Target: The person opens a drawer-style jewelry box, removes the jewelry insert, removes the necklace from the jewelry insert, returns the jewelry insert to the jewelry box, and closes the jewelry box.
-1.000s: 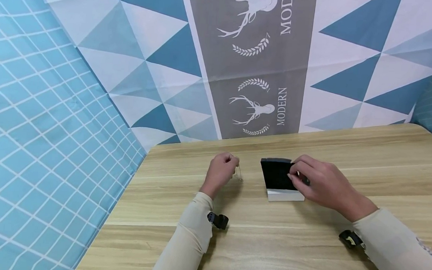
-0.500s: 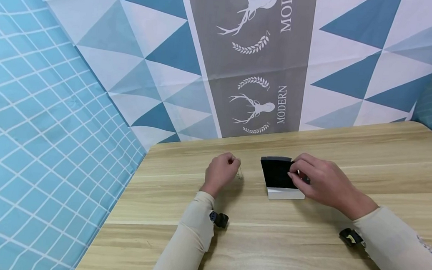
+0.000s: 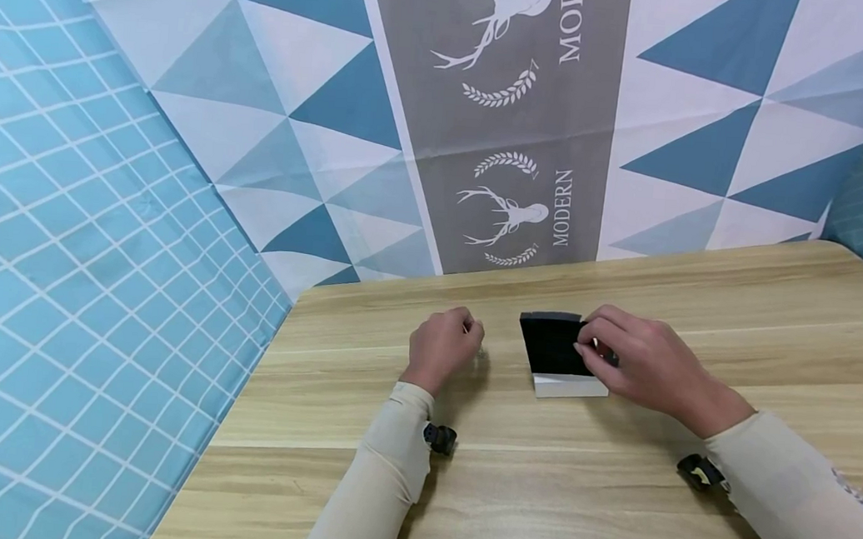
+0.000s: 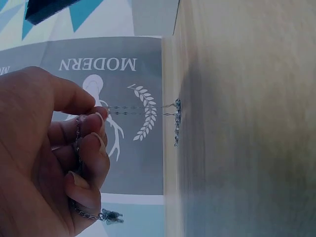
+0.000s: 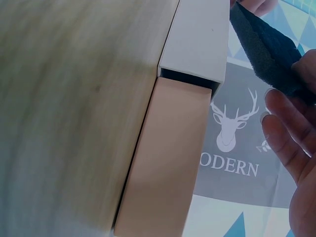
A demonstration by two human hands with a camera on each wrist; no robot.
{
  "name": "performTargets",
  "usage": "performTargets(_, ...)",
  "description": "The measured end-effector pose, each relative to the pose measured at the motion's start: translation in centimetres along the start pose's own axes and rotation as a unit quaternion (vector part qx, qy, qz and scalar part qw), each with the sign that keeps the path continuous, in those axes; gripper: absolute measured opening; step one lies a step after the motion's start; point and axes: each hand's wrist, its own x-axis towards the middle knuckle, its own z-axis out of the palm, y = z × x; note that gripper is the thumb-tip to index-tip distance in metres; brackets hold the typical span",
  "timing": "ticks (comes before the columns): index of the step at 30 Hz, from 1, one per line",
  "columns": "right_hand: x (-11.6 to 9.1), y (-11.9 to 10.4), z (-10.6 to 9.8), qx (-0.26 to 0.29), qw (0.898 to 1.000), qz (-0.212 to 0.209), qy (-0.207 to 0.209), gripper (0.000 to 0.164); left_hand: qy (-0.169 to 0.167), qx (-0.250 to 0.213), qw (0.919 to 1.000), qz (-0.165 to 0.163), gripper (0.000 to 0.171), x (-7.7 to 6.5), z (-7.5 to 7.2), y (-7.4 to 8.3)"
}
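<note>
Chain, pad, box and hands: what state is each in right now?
White box: end open
Tan drawer: sticking out of that end
Black pad: held up above the box, tilted
Chain: hanging in two strands, bunched at the lower end
Left hand: pinching the chain
Right hand: gripping the pad

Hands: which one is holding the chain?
The left hand: it pinches the chain between its fingers, whereas the right hand grips the black pad.
</note>
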Motion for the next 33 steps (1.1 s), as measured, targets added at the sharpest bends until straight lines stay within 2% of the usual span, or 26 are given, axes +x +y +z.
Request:
performTargets(6, 0.07, 0.01, 0.0, 0.001, 1.0, -0.003, 0.002, 0.035, 0.001, 0.031, 0.9992, 0.025, 0.025, -0.17, 0.07, -0.02)
performTargets(17, 0.03, 0.13, -0.03, 0.004, 1.0, -0.005, 0.006, 0.032, -0.01, 0.072, 0.9963, 0.046, 0.016, -0.22, 0.24, 0.08)
performTargets(23, 0.08, 0.14, 0.02, 0.008, 1.0, -0.006, 0.005, 0.026, -0.031, 0.071, 0.9961, 0.042, 0.014, -0.23, 0.48, 0.02)
performTargets(27, 0.09, 0.14, 0.04, 0.007, 1.0, -0.005, 0.002, 0.023, -0.031, 0.064, 0.9966, 0.042, 0.015, -0.22, 0.62, 0.03)
performTargets(33, 0.04, 0.17, 0.09, 0.004, 1.0, -0.006, 0.002, 0.025, -0.038, 0.024, 0.9984, 0.035, 0.017, -0.2, 0.59, 0.05)
